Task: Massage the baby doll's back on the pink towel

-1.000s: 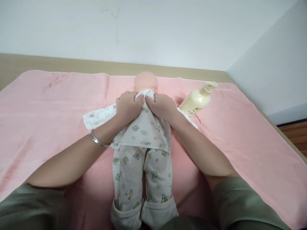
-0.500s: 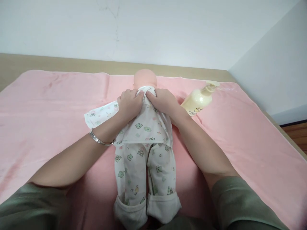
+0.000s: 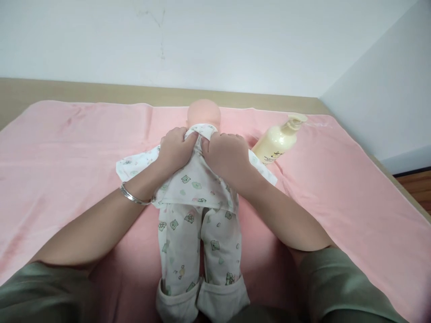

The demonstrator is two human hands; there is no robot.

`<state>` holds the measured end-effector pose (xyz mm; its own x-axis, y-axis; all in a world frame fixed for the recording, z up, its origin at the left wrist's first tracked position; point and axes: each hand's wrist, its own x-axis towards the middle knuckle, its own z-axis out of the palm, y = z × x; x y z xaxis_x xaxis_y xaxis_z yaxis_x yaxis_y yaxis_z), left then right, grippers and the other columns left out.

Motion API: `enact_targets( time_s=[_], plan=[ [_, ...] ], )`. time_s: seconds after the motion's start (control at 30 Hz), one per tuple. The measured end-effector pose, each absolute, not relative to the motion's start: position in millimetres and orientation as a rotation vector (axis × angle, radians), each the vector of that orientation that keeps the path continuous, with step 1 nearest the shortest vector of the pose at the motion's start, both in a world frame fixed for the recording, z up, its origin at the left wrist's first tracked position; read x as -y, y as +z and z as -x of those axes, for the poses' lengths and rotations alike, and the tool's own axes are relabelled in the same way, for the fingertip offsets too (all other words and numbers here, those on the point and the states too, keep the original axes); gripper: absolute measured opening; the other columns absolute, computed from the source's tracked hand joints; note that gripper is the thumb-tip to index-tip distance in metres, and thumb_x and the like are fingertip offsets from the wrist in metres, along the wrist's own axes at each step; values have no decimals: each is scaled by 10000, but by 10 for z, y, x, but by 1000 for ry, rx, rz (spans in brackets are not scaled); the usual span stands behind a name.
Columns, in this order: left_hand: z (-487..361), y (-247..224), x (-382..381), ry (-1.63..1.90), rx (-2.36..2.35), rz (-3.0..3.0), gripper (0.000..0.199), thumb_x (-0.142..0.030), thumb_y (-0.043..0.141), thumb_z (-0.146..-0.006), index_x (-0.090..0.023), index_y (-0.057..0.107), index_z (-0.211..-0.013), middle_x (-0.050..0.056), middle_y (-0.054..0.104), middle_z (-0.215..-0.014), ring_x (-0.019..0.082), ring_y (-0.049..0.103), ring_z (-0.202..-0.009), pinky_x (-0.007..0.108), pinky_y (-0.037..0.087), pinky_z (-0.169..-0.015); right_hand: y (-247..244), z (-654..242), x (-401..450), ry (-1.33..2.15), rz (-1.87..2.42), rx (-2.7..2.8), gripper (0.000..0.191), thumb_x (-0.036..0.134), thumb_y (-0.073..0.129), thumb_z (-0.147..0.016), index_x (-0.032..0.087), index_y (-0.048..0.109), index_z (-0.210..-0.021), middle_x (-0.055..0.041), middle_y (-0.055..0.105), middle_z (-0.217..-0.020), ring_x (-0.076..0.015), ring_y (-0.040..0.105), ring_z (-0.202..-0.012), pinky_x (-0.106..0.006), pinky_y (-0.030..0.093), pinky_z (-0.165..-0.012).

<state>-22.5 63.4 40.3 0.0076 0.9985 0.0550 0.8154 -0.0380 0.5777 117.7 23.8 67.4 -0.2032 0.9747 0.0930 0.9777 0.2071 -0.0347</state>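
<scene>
Pale wall (image 3: 215, 40), faintly marked, is met at the back by a light wood-toned surface (image 3: 101, 91) spread with a pink mat (image 3: 67, 170). On the mat a bald-headed doll (image 3: 204, 112) is laid at the centre, its head toward the wall and its legs toward the wearer of the camera; whether it is turned face up cannot be told.

It is dressed in a printed white shirt (image 3: 197, 181) and matching trousers (image 3: 180, 233) with turned-up cuffs. At the upper chest the shirt is gripped from both sides: the fingers of the left hand (image 3: 178, 148) and the right hand (image 3: 227, 154) are curled closed, thumbs nearly meeting below the neckline, cloth apparently gathered beneath them, though most fingertips are hidden.

Judged by eye, the cloth should be soft, thin and easily creased; the doll's head looks smooth and firmer, its weight modest. Both sides of the collar or the shoulders would seem the surest places to be held.

Shallow creases and darker patches are shown in the mat. Beside the shirt's sleeve (image 3: 266, 172), on the right, a cream pump bottle (image 3: 279, 141) is leaned at a tilt. Brown wood (image 3: 415, 188) is glimpsed at the far right edge.
</scene>
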Motion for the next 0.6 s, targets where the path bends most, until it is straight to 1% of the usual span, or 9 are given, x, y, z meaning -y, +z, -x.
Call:
enact_targets(
  time_s=[0.1, 0.17, 0.23, 0.3, 0.33, 0.4, 0.47, 0.5, 0.6],
  plan=[
    [174, 444, -492, 548, -1894, -2060, 329, -383, 307, -992, -204, 530, -829, 132, 679, -949, 298, 618, -949, 424, 468, -882, 686, -1266, -336, 112, 1945, 2301, 485, 381, 282, -1100, 154, 688, -961, -143, 743, -907, -282, 696, -906, -376, 457, -825],
    [126, 473, -342, 523, -1877, -2226, 373, -351, 294, -1008, -157, 612, -983, 179, 700, -1064, 335, 636, -1059, 452, 475, -974, 690, -1359, -465, 356, 1955, 2218, 475, 429, 324, -1080, 180, 693, -914, -113, 754, -888, -265, 689, -857, -347, 447, -752],
    [91, 498, -210, 547, -1846, -2374, 401, -306, 307, -1008, -106, 625, -1149, 218, 684, -1219, 360, 612, -1207, 473, 450, -1078, 686, -1435, -576, 578, 1942, 2147, 482, 487, 357, -1059, 195, 696, -879, -97, 767, -893, -257, 685, -831, -332, 433, -696],
    [88, 518, -161, 561, -1819, -2406, 396, -277, 331, -1001, -95, 616, -1208, 221, 667, -1289, 360, 592, -1269, 470, 444, -1109, 679, -1455, -606, 637, 1951, 2125, 495, 505, 352, -1057, 193, 706, -909, -104, 778, -946, -268, 693, -859, -335, 437, -698],
    [102, 526, -177, 552, -1816, -2370, 379, -278, 340, -1002, -106, 622, -1187, 211, 676, -1273, 353, 605, -1246, 460, 462, -1083, 675, -1440, -580, 577, 1971, 2140, 504, 497, 333, -1067, 183, 711, -951, -115, 780, -979, -280, 698, -890, -344, 447, -728],
    [154, 533, -276, 519, -1819, -2247, 340, -321, 351, -1011, -146, 637, -1065, 178, 712, -1150, 332, 652, -1105, 434, 503, -958, 670, -1369, -458, 329, 2016, 2204, 532, 461, 281, -1093, 142, 706, -1058, -154, 771, -1044, -312, 700, -973, -382, 463, -837],
    [214, 526, -414, 500, -1808, -2130, 342, -374, 347, -1016, -183, 617, -929, 140, 723, -1008, 299, 659, -938, 409, 497, -821, 666, -1277, -297, 67, 2010, 2276, 551, 434, 253, -1109, 87, 678, -1155, -200, 751, -1101, -340, 687, -1051, -427, 446, -952],
    [236, 517, -473, 504, -1799, -2098, 354, -390, 338, -1017, -193, 602, -888, 128, 721, -967, 287, 650, -888, 402, 483, -783, 665, -1238, -226, -22, 1989, 2306, 556, 424, 246, -1113, 65, 664, -1184, -217, 742, -1122, -348, 680, -1075, -441, 434, -988],
    [240, 484, -532, 527, -1802, -2118, 385, -388, 298, -1023, -185, 597, -890, 142, 714, -974, 298, 646, -898, 418, 481, -798, 668, -1199, -148, -58, 1941, 2340, 527, 399, 267, -1111, 47, 648, -1201, -223, 733, -1126, -346, 670, -1092, -434, 426, -999]
  ],
)
